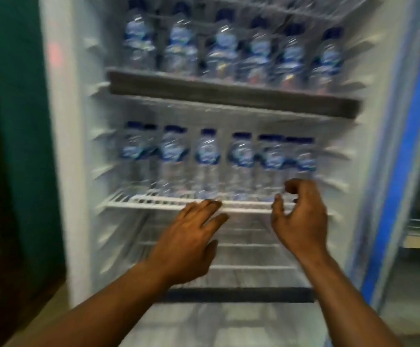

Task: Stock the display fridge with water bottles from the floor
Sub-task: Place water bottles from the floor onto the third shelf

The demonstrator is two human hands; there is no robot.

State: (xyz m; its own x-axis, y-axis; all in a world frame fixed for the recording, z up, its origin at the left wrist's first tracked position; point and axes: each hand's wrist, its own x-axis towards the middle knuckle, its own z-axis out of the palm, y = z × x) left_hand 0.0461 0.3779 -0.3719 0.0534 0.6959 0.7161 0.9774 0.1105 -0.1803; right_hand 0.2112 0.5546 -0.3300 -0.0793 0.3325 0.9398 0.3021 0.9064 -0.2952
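The white display fridge (61, 171) stands open in front of me; the picture is blurred by motion. Several clear water bottles with blue caps and labels (207, 156) stand in a row on a white wire shelf (153, 200). Another row of water bottles (225, 48) fills the shelf above. My left hand (188, 244) is flat with fingers spread, its fingertips at the wire shelf's front edge. My right hand (301, 216) hovers just below the rightmost bottle of the lower row, fingers curled and apart, holding nothing.
Below the wire shelf the fridge holds bare wire shelves (241, 267). The blue-framed fridge door (404, 159) stands open at the right. A dark green surface (11, 121) runs along the left. Grey tiled floor (229, 326) lies below.
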